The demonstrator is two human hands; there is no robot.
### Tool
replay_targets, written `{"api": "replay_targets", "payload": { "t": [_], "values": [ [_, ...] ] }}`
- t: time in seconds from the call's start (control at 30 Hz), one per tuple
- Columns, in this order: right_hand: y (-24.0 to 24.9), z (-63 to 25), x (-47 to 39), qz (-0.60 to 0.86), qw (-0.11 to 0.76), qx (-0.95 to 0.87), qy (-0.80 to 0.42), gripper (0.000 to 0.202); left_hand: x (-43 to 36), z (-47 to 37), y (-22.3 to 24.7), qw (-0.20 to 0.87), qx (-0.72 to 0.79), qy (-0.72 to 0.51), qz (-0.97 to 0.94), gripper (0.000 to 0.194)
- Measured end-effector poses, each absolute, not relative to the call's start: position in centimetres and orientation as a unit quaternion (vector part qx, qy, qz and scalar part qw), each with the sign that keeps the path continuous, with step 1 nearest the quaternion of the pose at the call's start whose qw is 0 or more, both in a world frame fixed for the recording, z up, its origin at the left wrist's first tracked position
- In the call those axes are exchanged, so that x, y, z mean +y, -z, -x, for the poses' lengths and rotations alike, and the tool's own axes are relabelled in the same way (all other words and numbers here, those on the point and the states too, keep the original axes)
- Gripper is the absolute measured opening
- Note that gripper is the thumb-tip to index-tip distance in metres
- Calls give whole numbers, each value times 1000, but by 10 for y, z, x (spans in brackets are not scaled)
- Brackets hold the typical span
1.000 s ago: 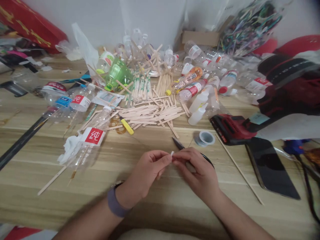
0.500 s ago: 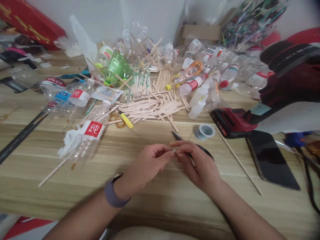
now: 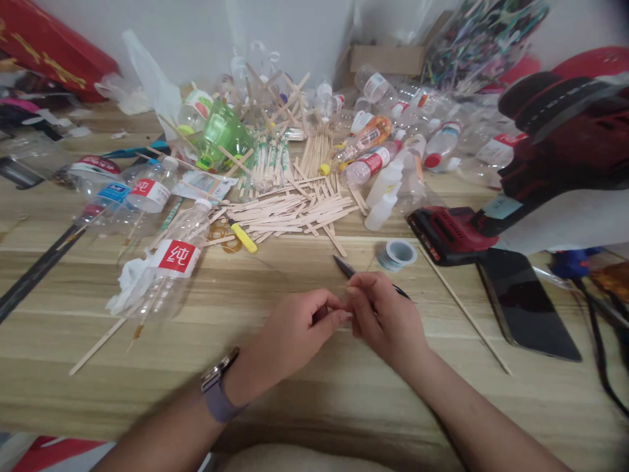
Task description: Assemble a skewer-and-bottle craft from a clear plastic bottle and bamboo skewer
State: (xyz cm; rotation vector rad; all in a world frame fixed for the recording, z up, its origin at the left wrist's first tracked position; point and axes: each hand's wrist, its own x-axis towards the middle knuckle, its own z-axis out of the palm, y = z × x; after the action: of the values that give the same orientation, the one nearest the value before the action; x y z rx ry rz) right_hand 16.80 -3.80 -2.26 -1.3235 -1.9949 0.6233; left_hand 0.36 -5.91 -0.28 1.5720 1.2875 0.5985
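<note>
Near the middle of the wooden table, my left hand [image 3: 299, 328] and my right hand [image 3: 386, 318] meet at the fingertips. Both are closed in a pinch, and what they hold is too small to make out. A wristwatch is on my left wrist. Partly hidden by my right hand, dark-handled scissors [image 3: 343, 266] lie with the tip pointing up and left. Behind that hand stands a spool of thin wire [image 3: 396, 254]. A yellow-handled tool [image 3: 243, 236] rests beside the heap of flat wooden sticks [image 3: 289, 213].
Plastic bottles [image 3: 179, 255] lie at the left, others [image 3: 368, 164] at the back. On the right are a red and black power tool [image 3: 455, 233], a phone [image 3: 528, 305] and a thin stick [image 3: 464, 308]. Small white bottles [image 3: 382, 211] stand behind the spool.
The fingers of my right hand have curled in more, and its wrist has turned slightly. My left hand stays in a pinch beside it. The whole view has shifted a little.
</note>
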Motion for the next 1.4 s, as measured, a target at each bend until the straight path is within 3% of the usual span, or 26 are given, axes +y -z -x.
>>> {"api": "replay_targets", "payload": {
  "t": [0.27,0.5,0.87,1.17,1.4],
  "values": [
    [20,-165,-40,526,308,-741,-281,12,-61,-4,3,370,525,-185,-744,18],
    [20,-163,-41,537,326,-729,-272,9,-60,-2,6,409,513,-202,-728,18],
    [22,-164,-41,548,333,-703,-306,9,-64,-8,5,300,521,-117,-790,16],
    [23,-157,-40,574,294,-590,-487,18,-73,-7,23,90,451,-212,-862,28],
    [15,-156,-38,576,227,-574,-537,16,-73,-7,17,-28,408,-210,-888,24]
  ]
}}
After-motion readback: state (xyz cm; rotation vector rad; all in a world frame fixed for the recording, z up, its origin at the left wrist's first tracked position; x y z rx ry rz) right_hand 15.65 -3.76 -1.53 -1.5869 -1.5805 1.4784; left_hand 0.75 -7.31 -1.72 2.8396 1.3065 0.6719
